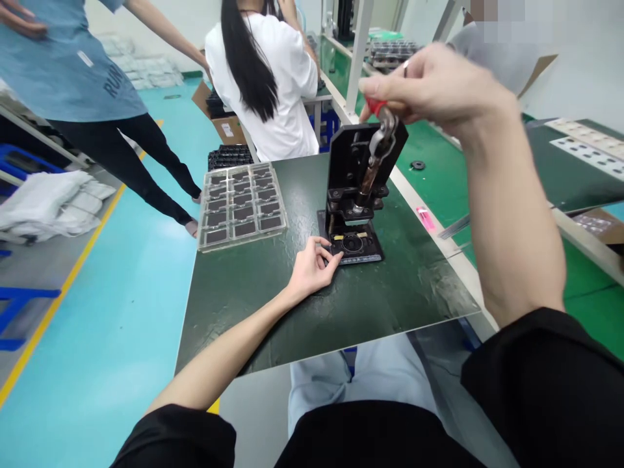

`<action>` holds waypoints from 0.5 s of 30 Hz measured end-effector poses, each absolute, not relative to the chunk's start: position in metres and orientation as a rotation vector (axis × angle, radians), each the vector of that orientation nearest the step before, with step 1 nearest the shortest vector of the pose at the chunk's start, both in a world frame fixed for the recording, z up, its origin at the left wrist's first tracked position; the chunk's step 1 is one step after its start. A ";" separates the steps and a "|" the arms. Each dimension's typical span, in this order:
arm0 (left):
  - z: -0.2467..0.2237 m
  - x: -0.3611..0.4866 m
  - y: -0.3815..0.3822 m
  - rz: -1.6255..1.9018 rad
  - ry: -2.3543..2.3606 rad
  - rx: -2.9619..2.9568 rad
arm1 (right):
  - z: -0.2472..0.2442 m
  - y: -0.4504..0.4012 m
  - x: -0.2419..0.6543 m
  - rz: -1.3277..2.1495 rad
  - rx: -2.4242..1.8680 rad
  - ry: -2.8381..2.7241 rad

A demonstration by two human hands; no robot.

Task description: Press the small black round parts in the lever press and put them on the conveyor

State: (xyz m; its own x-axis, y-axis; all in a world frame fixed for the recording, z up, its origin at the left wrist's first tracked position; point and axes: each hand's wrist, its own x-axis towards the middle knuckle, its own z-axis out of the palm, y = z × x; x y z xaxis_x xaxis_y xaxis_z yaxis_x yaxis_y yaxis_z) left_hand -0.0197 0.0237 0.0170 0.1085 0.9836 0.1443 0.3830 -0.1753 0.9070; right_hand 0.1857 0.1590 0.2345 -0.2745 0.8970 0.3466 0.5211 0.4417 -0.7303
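A black toggle press (341, 159) stands upright on the green-topped table (253, 292). My right hand (433, 84) is closed round the red grip of its lever (377, 107), raised above the press. My left hand (314, 265) rests at the left front corner of the press base (361, 259), thumb and forefinger curled close together; whether something small is between them I cannot make out. On the base lies a dark part with a round ring (353, 243) and small yellowish strips, below the raised press head (358, 213).
Left of the press lies a clear plastic tray (283, 224) with dark rectangular pieces in its compartments. A pink item (426, 219) and a black round piece (417, 165) lie to the right. One person (273, 78) sits ahead; another person (92, 71) stands at the left.
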 end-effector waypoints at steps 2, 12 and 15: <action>0.017 -0.020 0.024 1.055 1.348 1.658 | 0.218 0.179 0.193 0.794 -1.284 -1.900; 0.017 -0.020 0.023 1.066 1.334 1.613 | 0.062 0.035 0.181 0.305 -1.657 -1.795; 0.016 -0.020 0.023 1.067 1.329 1.626 | 0.047 0.022 0.167 0.051 -1.814 -1.980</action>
State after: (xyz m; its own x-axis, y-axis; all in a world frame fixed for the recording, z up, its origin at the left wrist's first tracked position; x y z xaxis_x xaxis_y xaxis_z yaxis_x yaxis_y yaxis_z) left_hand -0.0201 0.0227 0.0161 0.1066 0.9852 0.1344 0.3444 -0.1634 0.9245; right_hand 0.1670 0.0223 0.0466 -0.0321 0.9534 0.3001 0.9365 0.1336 -0.3242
